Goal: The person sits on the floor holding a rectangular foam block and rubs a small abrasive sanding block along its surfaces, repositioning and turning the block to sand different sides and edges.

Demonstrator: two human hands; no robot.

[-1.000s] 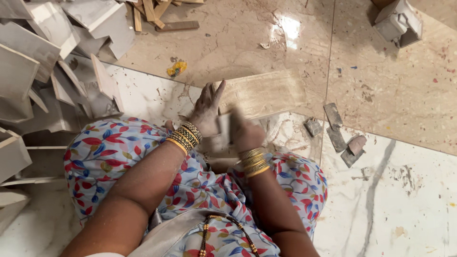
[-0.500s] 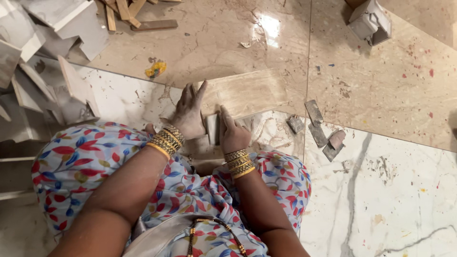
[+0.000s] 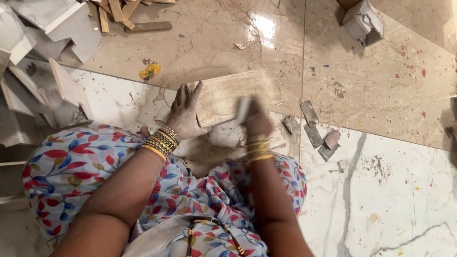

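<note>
The surface is a polished stone floor [image 3: 381, 90]: beige speckled slabs across the upper part and white veined marble [image 3: 395, 200] below, met at a straight joint. A bright light reflection [image 3: 264, 26] sits on the beige slab near the top edge. A rectangular beige tile piece [image 3: 228, 95] lies flat across the joint near the floor's middle, ringed by pale dust. The left hand [image 3: 184, 114] rests palm-down on the tile piece's left end, fingers spread wide and flat, holding it in place. The right hand [image 3: 256, 119] is closed around a small pale block [image 3: 243, 108] at the near edge of the tile piece; the block is blurred, so its kind cannot be told. Both wrists carry gold bangles. Just right of the tile piece lie several small grey tile offcuts [image 3: 313, 128]. Stacked grey tile pieces [image 3: 43, 28] fill the upper left corner, with wooden strips [image 3: 119, 14] beside them. A yellow scrap [image 3: 150, 71] lies left of the tile piece. A grey block [image 3: 364, 21] sits near the top right.
</note>
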